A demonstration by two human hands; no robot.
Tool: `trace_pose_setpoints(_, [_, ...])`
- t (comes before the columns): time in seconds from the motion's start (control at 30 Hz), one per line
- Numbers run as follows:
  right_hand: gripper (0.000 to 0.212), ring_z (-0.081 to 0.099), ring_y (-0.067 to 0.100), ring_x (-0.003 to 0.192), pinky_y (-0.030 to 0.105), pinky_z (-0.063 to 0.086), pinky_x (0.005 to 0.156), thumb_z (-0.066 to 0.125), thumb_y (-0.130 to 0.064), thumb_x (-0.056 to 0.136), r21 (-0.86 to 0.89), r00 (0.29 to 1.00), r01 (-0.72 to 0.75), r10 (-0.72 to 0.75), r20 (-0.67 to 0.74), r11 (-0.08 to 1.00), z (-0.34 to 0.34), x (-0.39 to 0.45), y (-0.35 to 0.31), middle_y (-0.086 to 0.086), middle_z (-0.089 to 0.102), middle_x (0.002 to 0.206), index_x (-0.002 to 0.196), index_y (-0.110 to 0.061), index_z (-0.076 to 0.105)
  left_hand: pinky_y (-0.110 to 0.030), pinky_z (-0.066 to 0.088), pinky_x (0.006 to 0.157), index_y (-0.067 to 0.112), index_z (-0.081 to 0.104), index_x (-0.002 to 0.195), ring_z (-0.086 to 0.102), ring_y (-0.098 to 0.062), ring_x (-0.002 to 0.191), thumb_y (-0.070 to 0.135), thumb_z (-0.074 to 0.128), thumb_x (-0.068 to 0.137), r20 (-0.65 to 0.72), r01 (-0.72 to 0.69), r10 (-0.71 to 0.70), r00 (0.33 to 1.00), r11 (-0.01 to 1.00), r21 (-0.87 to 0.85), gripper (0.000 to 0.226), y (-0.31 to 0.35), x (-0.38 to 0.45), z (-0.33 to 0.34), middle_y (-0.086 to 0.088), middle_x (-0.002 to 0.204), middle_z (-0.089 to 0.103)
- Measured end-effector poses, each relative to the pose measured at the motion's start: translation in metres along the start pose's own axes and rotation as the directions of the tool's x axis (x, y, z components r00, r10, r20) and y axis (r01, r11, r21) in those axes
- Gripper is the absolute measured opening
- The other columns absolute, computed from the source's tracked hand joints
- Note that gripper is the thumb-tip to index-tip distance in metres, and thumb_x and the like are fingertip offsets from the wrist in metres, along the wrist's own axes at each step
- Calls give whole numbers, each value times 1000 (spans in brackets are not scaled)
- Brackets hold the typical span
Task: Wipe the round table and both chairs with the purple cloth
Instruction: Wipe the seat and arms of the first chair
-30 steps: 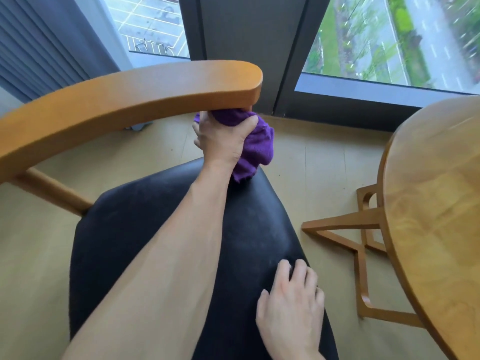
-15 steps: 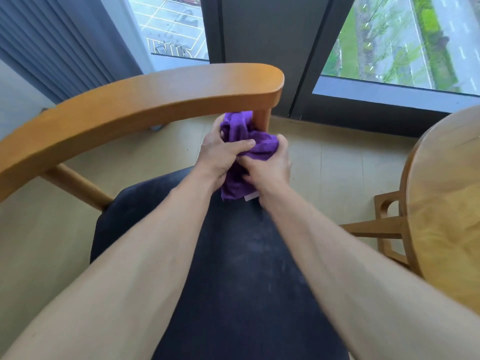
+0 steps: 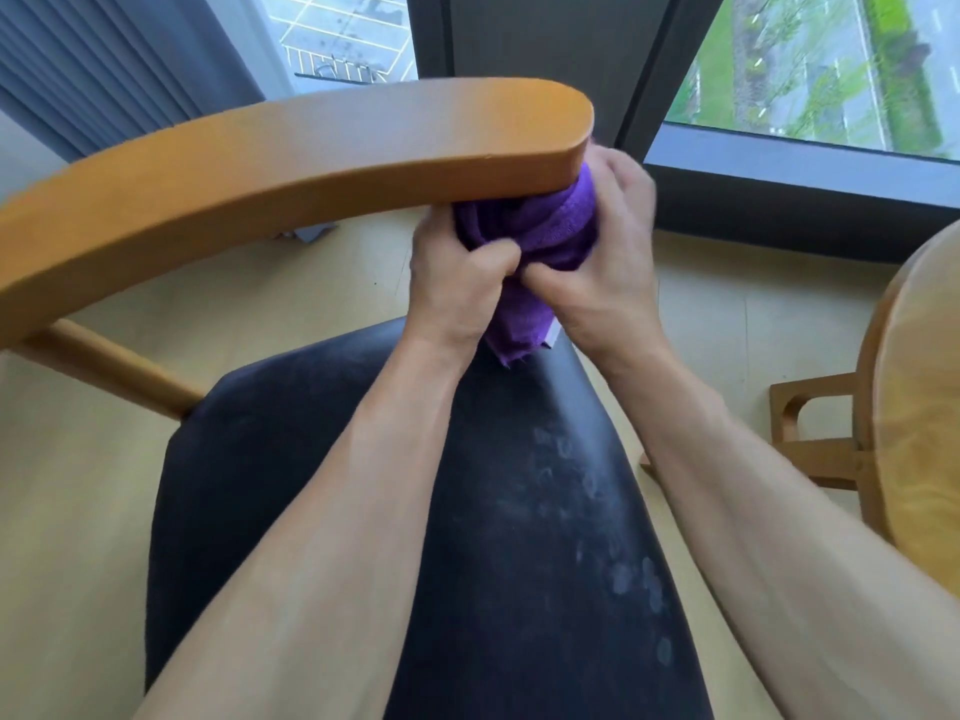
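Head view: left hand (image 3: 457,283) and right hand (image 3: 605,262) both grasp purple cloth (image 3: 540,236), bunched directly beneath chair armrest (image 3: 291,163) end.

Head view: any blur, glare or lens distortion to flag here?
Head view: daylight is even, with no harsh shadows; the right hand is slightly motion-smeared around the purple cloth; wide-angle bending shows in the window frame; a soft sheen lies on the round table.

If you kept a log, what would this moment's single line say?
step: wiping chair post | left hand: grips purple cloth | right hand: grips cloth | cloth: under armrest
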State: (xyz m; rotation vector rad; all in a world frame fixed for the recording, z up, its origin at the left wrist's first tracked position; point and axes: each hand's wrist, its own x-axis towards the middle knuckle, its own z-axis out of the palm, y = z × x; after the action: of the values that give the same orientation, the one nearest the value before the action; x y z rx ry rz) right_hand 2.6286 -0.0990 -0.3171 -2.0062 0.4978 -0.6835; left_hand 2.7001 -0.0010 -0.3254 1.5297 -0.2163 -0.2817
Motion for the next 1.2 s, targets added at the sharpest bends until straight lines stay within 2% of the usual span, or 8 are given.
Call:
trace_pose_setpoints(0.13, [63, 64, 23, 110, 45, 51, 96, 72, -7, 63, 129, 959, -263, 244, 146, 956, 19, 6, 16, 8, 68, 115, 125, -9, 58, -34, 42, 63, 25, 61, 65, 51, -15, 65, 6, 49, 47, 35, 105, -109, 993, 989, 100, 28, -8, 18, 3, 9, 66, 58])
trace_pose_setpoints(0.27, [53, 61, 26, 114, 36, 49, 95, 73, -5, 71, -129, 905, -343, 364, 219, 931, 28, -6, 38, 9, 65, 119, 122, -7, 58, -40, 53, 92, 19, 67, 111, 66, -28, 103, 16, 49, 54, 210, 98, -233, 950, 856, 508, 60, -29, 14, -12, -7, 103, 73])
trace_pose_setpoints(0.4, [42, 58, 32, 113, 35, 49, 86, 65, -16, 76, -464, 883, -337, 446, 145, 819, 38, -10, 25, 12, 62, 117, 117, -9, 58, -42, 50, 90, 19, 61, 107, 63, -36, 101, 24, 58, 67, 136, 88, -265, 955, 687, 722, 41, -20, 8, -20, -9, 99, 71])
trace_pose_setpoints(0.53, [42, 54, 34, 112, 42, 46, 94, 64, -5, 75, -306, 953, -278, 301, 29, 910, 44, -56, -18, 12, 58, 117, 116, -8, 58, -38, 51, 83, 22, 61, 110, 64, -25, 95, 19, 71, 78, -80, 148, -125, 989, 870, 471, 33, -17, -48, -45, 2, 95, 70])
trace_pose_setpoints(0.7, [63, 40, 29, 134, 42, 40, 107, 72, -18, 75, -294, 931, -128, 217, 293, 947, 91, -89, -71, 8, 41, 145, 134, -32, 53, 1, 38, 77, 37, 56, 113, 58, 15, 92, 12, 71, 77, -505, 163, -53, 862, 970, 177, 46, -13, -108, -116, 22, 99, 66])
trace_pose_setpoints(0.87, [44, 62, 14, 91, 34, 53, 79, 78, -16, 72, 0, 871, -169, 150, 467, 986, 152, -101, -118, -9, 66, 94, 105, -32, 55, -33, 52, 92, 22, 59, 117, 65, -14, 96, 22, 74, 80, -770, 228, -141, 622, 974, 5, 40, -3, -123, -172, 5, 104, 69])
trace_pose_setpoints(1.0, [60, 61, 6, 101, 21, 50, 88, 80, -13, 61, 187, 920, -221, 141, 365, 957, 192, -100, -141, -9, 65, 106, 112, -27, 52, -43, 52, 97, 23, 63, 113, 66, -18, 102, 41, 77, 70, -871, 206, -177, 458, 974, -90, 48, 9, -113, -206, 5, 109, 70])
trace_pose_setpoints(1.2, [38, 65, 22, 97, 44, 53, 90, 63, 11, 69, 285, 844, -255, 68, 533, 924, 230, -78, -142, 22, 67, 106, 107, 6, 60, -41, 42, 108, 12, 53, 124, 56, -26, 122, 5, 66, 71, -721, 159, -17, 693, 979, 130, 55, 15, -72, -235, -10, 128, 61])
